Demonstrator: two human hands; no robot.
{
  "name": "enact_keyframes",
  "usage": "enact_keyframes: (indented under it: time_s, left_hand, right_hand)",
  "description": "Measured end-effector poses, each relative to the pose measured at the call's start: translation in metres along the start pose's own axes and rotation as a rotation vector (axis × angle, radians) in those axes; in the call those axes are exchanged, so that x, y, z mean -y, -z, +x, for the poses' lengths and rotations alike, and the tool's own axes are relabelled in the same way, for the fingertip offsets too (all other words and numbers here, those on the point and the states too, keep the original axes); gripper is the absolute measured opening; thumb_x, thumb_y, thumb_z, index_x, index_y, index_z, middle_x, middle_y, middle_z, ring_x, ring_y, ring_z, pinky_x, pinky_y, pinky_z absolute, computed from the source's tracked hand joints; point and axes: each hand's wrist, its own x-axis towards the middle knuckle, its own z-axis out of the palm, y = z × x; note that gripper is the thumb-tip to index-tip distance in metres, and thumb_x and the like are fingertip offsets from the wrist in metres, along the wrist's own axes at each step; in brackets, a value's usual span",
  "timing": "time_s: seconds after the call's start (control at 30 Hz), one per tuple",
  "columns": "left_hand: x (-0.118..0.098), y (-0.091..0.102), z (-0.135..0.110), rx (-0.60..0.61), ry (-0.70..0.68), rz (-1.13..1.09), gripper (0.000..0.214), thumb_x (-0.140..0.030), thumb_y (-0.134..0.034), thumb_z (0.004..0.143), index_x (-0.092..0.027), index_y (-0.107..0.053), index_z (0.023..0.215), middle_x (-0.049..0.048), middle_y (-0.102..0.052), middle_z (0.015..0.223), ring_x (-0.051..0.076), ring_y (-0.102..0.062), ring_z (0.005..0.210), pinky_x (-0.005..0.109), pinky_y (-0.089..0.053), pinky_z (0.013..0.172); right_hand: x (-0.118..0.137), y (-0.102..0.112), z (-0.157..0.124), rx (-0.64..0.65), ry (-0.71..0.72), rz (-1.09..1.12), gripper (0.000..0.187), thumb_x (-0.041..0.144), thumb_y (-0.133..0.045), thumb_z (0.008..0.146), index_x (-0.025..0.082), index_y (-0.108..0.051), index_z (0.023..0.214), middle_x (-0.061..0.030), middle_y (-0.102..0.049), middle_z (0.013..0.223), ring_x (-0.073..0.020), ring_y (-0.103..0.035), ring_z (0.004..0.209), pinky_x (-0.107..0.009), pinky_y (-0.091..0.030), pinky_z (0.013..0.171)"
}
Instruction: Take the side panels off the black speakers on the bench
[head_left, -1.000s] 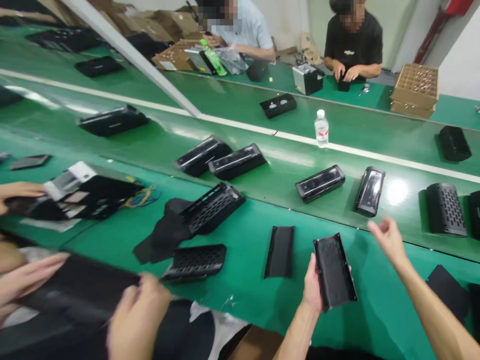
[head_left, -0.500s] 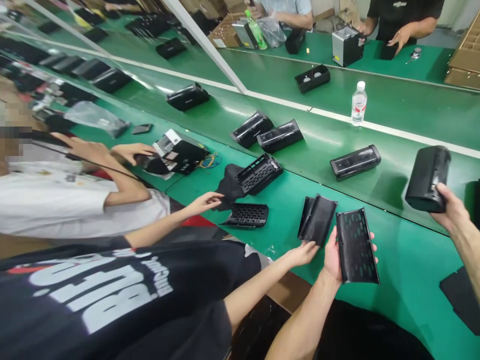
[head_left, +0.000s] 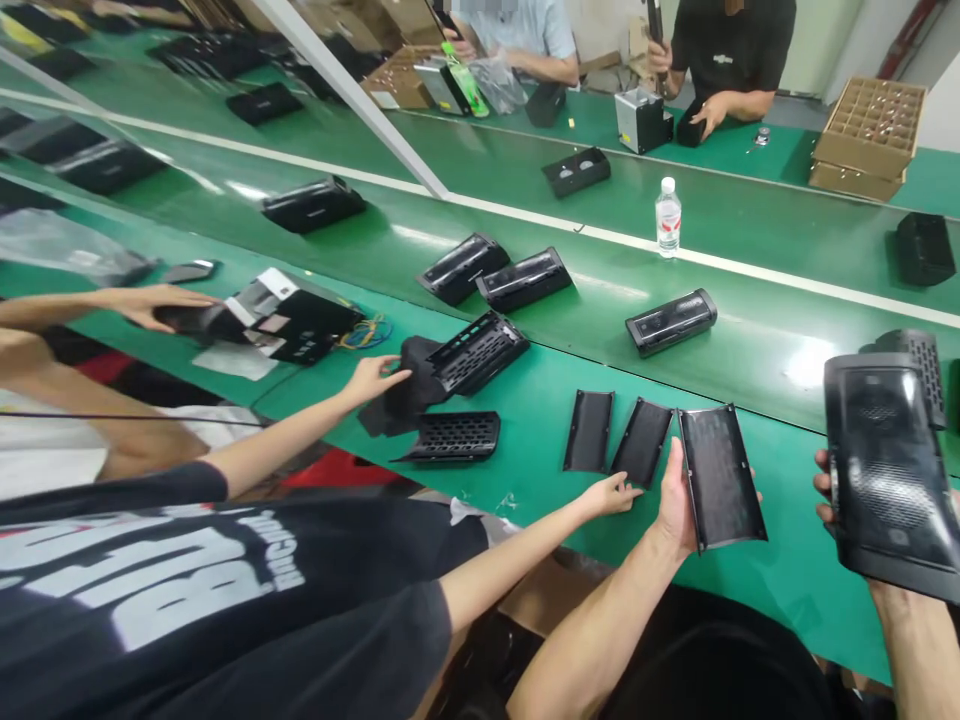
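Observation:
My left hand is closed on the edge of a black curved plastic panel, thumb on its inner face, tilted above the green bench. My right hand grips a black speaker housing from beneath and behind, with its glossy perforated face toward me; the palm is mostly hidden. Left of my panel, two similar panels, one nearer and one farther, lie on the bench. A co-worker's hand is at the lower edge of the nearer one.
Several black speaker housings lie on the green conveyor. A water bottle stands by its white line. Slotted black shells and a boxy device are on the bench to the left. A slotted part is behind my right-hand housing.
My right hand has brought the speaker housing nearer and turned its perforated face toward me. My left hand still holds its panel. The co-worker's two overlapped panels now lie apart on the bench.

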Motion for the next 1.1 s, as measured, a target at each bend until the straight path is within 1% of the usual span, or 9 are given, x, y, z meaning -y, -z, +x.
enact_keyframes:
  time_s: [0.07,0.17,0.23,0.33,0.5,0.6,0.7,0.8,1.1]
  left_hand:
    - [0.009,0.001,0.003,-0.026,0.001,0.012,0.096,-0.095,-0.049,0.084,-0.008,-0.077,0.114,0.0185,-0.080,0.104,0.034,-0.077,0.089,0.047,-0.056,0.091]
    - [0.020,-0.003,0.006,-0.027,-0.021,0.056,0.094,-0.095,-0.048,0.083,-0.011,-0.079,0.111,0.0160,-0.081,0.100,0.031,-0.076,0.086,0.044,-0.056,0.089]
    - [0.026,-0.008,0.007,-0.011,-0.032,0.101,0.095,-0.096,-0.046,0.084,-0.013,-0.080,0.114,0.0152,-0.081,0.101,0.030,-0.076,0.087,0.045,-0.056,0.094]
    - [0.034,-0.018,0.008,0.039,-0.010,0.130,0.098,-0.097,-0.043,0.083,-0.013,-0.080,0.117,0.0155,-0.082,0.105,0.035,-0.076,0.098,0.051,-0.051,0.107]
    - [0.045,-0.033,0.011,0.209,-0.108,0.143,0.087,-0.086,-0.039,0.094,-0.017,-0.076,0.131,0.0124,-0.079,0.124,0.037,-0.064,0.136,0.054,-0.037,0.125]
    - [0.048,-0.036,0.014,0.283,-0.152,0.184,0.087,-0.087,-0.036,0.094,-0.019,-0.078,0.128,0.0115,-0.079,0.123,0.038,-0.060,0.140,0.058,-0.038,0.123]
    - [0.048,-0.038,0.015,0.302,-0.191,0.202,0.087,-0.096,-0.042,0.085,-0.025,-0.083,0.115,0.0109,-0.081,0.114,0.043,-0.060,0.139,0.061,-0.046,0.115]
    - [0.049,-0.039,0.014,0.311,-0.211,0.215,0.085,-0.098,-0.044,0.081,-0.030,-0.084,0.112,0.0102,-0.082,0.110,0.044,-0.061,0.139,0.064,-0.046,0.114]
    - [0.056,-0.027,0.026,0.244,-0.232,0.156,0.086,-0.091,-0.050,0.086,-0.018,-0.084,0.114,0.0192,-0.081,0.116,0.045,-0.064,0.134,0.057,-0.043,0.121]
  right_hand:
    - [-0.001,0.006,-0.021,-0.027,-0.109,0.173,0.099,0.084,-0.032,0.093,0.021,-0.039,0.169,-0.0219,-0.074,0.135,-0.0433,-0.078,0.110,-0.063,-0.065,0.084]
    - [0.009,0.019,-0.041,-0.057,-0.211,0.089,0.095,0.074,-0.055,0.093,0.022,-0.036,0.170,-0.0186,-0.079,0.127,-0.0454,-0.078,0.109,-0.065,-0.062,0.095]
    - [0.023,0.017,-0.048,-0.050,-0.169,-0.061,0.097,0.065,-0.068,0.090,0.027,-0.032,0.172,-0.0141,-0.072,0.142,-0.0435,-0.075,0.117,-0.057,-0.063,0.098]
    - [0.043,-0.005,-0.054,-0.018,-0.017,-0.332,0.105,0.062,-0.077,0.085,0.035,-0.024,0.173,-0.0095,-0.060,0.158,-0.0392,-0.071,0.126,-0.047,-0.062,0.098]
    - [0.055,-0.048,-0.056,0.044,0.098,-0.709,0.111,0.070,-0.075,0.084,0.032,-0.020,0.173,-0.0142,-0.064,0.147,-0.0369,-0.071,0.121,-0.053,-0.056,0.107]
    - [0.050,-0.060,-0.053,0.027,0.193,-0.845,0.112,0.073,-0.073,0.081,0.029,-0.024,0.172,-0.0159,-0.060,0.154,-0.0391,-0.065,0.133,-0.056,-0.049,0.115]
    - [0.044,-0.065,-0.051,-0.009,0.258,-0.919,0.108,0.072,-0.070,0.082,0.029,-0.026,0.171,-0.0158,-0.062,0.153,-0.0399,-0.067,0.132,-0.056,-0.051,0.112]
    - [0.040,-0.069,-0.049,-0.025,0.291,-0.963,0.105,0.071,-0.068,0.084,0.030,-0.026,0.172,-0.0153,-0.061,0.155,-0.0401,-0.067,0.131,-0.056,-0.053,0.109]
    - [0.023,-0.062,-0.036,-0.021,0.255,-1.106,0.109,0.070,-0.068,0.085,0.030,-0.019,0.174,-0.0148,-0.055,0.161,-0.0420,-0.066,0.133,-0.053,-0.057,0.102]
